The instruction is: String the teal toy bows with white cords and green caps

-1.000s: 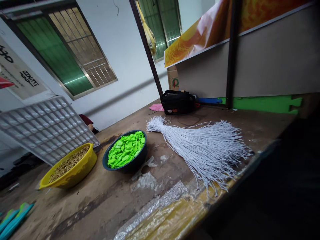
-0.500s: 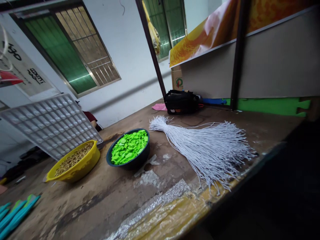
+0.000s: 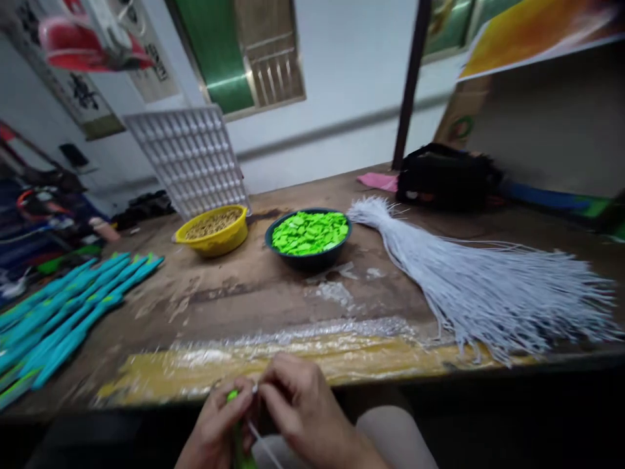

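In the hands (image 3: 215, 423) (image 3: 310, 407), green piece (image 3: 232, 395), white cord (image 3: 266, 447)

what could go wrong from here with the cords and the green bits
The green piece in the left hand is held just off the near edge of the table, so it could drop if the grip slips. The cord between it and the right hand might tangle or slip. The white bundle fans out to the edge, so a knock could drag strands off.
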`<action>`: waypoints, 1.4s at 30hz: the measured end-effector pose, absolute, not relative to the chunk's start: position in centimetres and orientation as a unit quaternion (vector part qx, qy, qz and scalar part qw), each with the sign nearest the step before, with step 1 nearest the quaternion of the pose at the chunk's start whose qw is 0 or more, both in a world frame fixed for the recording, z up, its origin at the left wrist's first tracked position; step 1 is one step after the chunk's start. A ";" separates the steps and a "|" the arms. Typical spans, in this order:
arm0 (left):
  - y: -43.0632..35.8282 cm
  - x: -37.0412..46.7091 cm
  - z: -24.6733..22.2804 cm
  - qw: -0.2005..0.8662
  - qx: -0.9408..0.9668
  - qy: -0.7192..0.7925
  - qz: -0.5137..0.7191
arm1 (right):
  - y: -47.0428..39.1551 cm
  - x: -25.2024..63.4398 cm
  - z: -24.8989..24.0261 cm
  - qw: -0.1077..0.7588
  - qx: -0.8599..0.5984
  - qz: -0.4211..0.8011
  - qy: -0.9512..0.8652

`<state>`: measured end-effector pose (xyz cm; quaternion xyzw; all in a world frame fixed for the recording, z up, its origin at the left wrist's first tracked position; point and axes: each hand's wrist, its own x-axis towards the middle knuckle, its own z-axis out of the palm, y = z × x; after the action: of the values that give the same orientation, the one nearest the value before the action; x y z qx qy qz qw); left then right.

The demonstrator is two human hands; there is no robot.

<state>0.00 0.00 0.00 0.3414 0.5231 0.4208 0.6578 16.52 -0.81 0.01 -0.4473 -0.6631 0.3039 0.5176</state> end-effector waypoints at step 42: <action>-0.4 -0.2 -0.3 0.703 0.374 0.468 0.383 | -2.0 17.9 1.7 0.414 -0.458 0.311 -0.722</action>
<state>-0.22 -0.45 -0.27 0.3744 0.4677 0.3827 0.7033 17.89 -2.00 1.73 -0.4581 -0.7224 0.3109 0.4143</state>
